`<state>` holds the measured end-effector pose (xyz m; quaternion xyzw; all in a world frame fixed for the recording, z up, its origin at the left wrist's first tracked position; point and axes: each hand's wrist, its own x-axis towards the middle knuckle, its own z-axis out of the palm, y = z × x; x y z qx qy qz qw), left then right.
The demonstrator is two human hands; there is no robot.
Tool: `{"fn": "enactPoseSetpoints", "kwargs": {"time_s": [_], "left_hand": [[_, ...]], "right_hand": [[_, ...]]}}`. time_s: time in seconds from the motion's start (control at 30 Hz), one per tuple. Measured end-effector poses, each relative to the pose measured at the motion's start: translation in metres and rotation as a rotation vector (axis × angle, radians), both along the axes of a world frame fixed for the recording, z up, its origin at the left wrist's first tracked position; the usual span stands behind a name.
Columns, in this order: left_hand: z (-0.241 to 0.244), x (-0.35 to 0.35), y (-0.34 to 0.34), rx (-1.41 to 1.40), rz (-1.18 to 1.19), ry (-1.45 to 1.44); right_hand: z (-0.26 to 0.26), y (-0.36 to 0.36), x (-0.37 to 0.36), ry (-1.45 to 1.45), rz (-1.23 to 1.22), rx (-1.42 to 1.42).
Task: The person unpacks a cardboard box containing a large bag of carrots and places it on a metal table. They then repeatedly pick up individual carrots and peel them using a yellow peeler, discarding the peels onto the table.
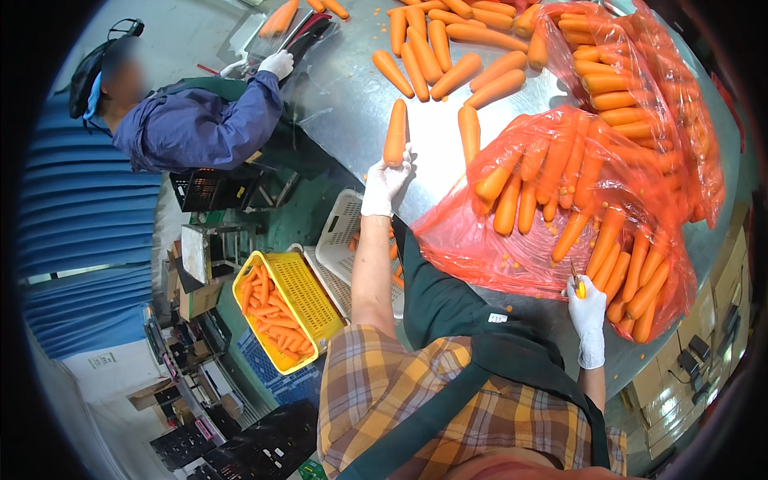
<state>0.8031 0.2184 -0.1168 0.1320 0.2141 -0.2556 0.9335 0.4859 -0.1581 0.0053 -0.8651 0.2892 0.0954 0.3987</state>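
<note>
My gloved left hand [387, 183] grips a carrot [396, 133] by one end, over the edge of the metal table [336, 102]. In my gloved right hand [586, 312] is a small knife [578, 285] with a yellow part on its handle. Its blade points away from me, close to the carrots in an open red plastic bag [456, 246]. Carrots [555, 162] fill much of that bag, and small orange trimmings lie on its film. One single carrot [469, 133] rests on the table between my left hand and the bag.
More carrots [426, 57] lie loose at the table's far side. A second red bag of carrots [624, 90] stands at the right. On the floor at left are a yellow crate of carrots [318, 288] and white crates [339, 222]. A co-worker [198, 126] stands at the far left.
</note>
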Motion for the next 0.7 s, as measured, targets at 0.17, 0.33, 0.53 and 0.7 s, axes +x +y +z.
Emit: {"fn": "enactPoseSetpoints", "kwargs": {"time_s": [0.17, 0.33, 0.53, 0.7], "left_hand": [[0.008, -0.010, -0.003, -0.220, 0.008, -0.020], [0.026, -0.035, -0.011, -0.191, -0.069, -0.172], [0.076, -0.077, -0.026, -0.113, -0.167, -0.293], [0.100, -0.104, -0.029, -0.097, -0.194, -0.294]], "right_hand": [[0.000, 0.001, 0.001, 0.004, 0.014, -0.029], [0.002, 0.001, 0.000, -0.010, 0.033, -0.053], [0.004, 0.004, 0.000, -0.043, 0.068, -0.052], [0.003, 0.008, -0.001, -0.068, 0.079, -0.055]]}}
